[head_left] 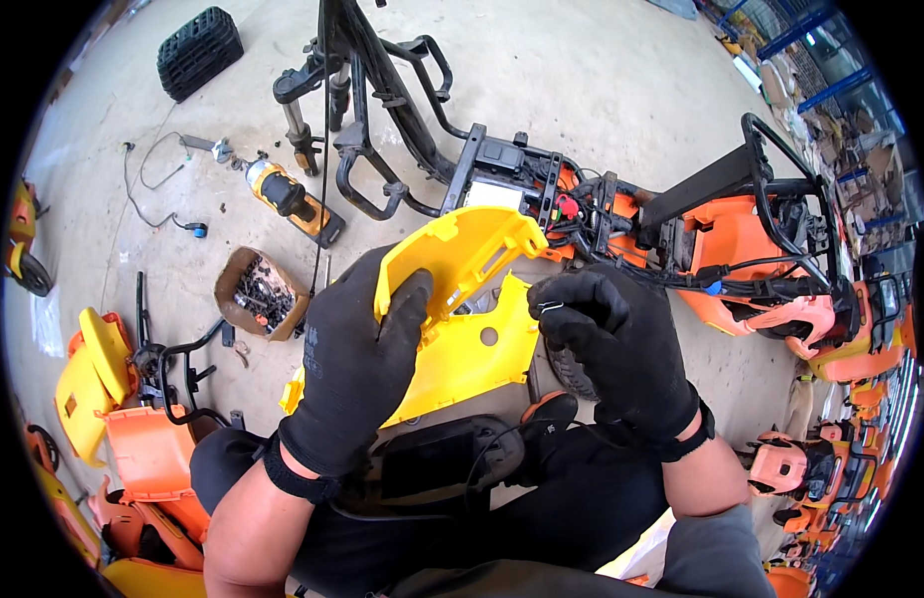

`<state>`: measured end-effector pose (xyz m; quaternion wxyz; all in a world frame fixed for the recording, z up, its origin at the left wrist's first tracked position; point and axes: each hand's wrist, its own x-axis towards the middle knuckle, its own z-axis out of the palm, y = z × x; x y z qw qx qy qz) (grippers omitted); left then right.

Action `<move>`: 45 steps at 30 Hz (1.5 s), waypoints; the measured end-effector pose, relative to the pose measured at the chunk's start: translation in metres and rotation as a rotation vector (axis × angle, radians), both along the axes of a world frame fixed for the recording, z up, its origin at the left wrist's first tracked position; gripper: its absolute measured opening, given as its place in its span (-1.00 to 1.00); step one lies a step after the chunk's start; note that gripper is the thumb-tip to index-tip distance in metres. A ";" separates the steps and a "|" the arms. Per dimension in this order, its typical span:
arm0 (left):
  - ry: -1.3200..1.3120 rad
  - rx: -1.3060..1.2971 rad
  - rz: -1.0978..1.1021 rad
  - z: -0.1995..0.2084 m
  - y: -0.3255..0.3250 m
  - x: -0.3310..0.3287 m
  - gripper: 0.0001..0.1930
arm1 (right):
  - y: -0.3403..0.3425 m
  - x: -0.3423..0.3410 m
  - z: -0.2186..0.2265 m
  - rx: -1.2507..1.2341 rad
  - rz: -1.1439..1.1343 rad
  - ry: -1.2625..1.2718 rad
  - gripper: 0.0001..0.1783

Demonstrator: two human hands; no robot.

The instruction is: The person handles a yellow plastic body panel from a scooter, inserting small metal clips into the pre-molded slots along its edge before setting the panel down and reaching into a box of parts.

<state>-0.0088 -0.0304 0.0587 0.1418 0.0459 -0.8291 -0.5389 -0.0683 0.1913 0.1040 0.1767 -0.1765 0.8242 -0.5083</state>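
My left hand (357, 359), in a black glove, grips a bent yellow plastic panel (462, 369) by its upper left edge, thumb on the inner face. The panel has a round hole and moulded tabs, and it stands tilted above my lap. To its right, my right hand (626, 349), also gloved in black, pinches a small shiny metal clip (550, 306) between thumb and fingers. The clip is close to the panel's right edge; its full shape is hidden by the fingers. Below the panel, a dark flat part with a cable (432, 458) lies by my legs.
Ahead stands a stripped scooter frame (472, 164) with exposed wiring and orange body panels (731, 239). On the left are a cardboard box of small hardware (228, 289), a yellow-black power tool (288, 194), a black crate (198, 50) and loose orange panels (148, 453). More scooters line the right.
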 end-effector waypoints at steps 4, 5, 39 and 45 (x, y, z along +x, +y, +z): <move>-0.024 -0.030 -0.039 0.001 0.003 0.003 -0.77 | 0.000 0.000 0.002 0.008 -0.008 -0.009 -0.75; -0.029 -0.036 -0.049 0.001 0.003 0.004 -0.77 | 0.001 0.000 0.002 -0.003 -0.010 -0.014 -0.75; -0.093 -0.057 -0.017 0.004 0.017 0.017 -0.73 | -0.008 0.004 -0.010 -0.124 -0.214 0.105 -0.79; 0.044 -0.234 -0.054 -0.002 0.021 0.019 -0.64 | -0.010 0.004 -0.008 -0.237 -0.315 -0.056 -0.81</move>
